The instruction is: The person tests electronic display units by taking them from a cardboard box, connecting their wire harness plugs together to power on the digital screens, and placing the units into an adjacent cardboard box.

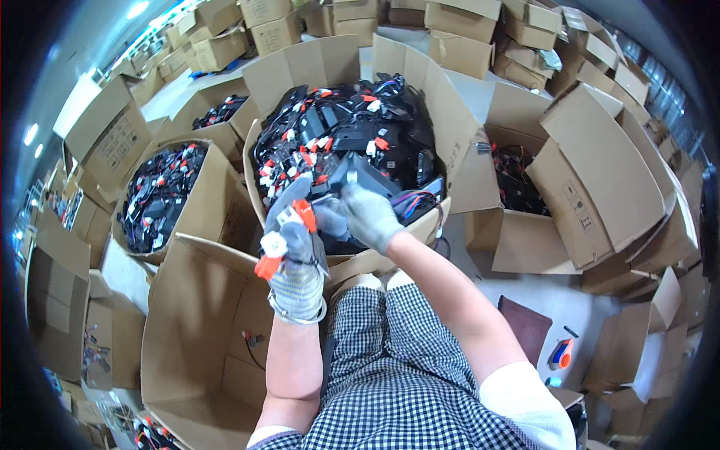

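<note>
Both my hands wear grey-white work gloves, over the near side of a big open carton (pixel 442 82) heaped with black boxy modules and wired connectors. My left hand (pixel 298 259) is closed round a bundle of wire leads. Their orange connector (pixel 304 215) and white connector (pixel 273 244) stick out over the glove, with another orange one below. My right hand (pixel 367 214) grips the near end of a black boxy module (pixel 363 175), just right of the left hand's fingers. The glove hides part of the module. Purple, red and blue wires (pixel 412 201) lie beside the right hand.
A deep open carton (pixel 199 330) stands at my left with a small wired connector (pixel 255 340) inside. Another carton (pixel 225 202) of black modules is farther left. Open cartons (pixel 600 172) crowd the right. On the floor lie a brown flat panel (pixel 523 330) and an orange-and-blue tape dispenser (pixel 562 353).
</note>
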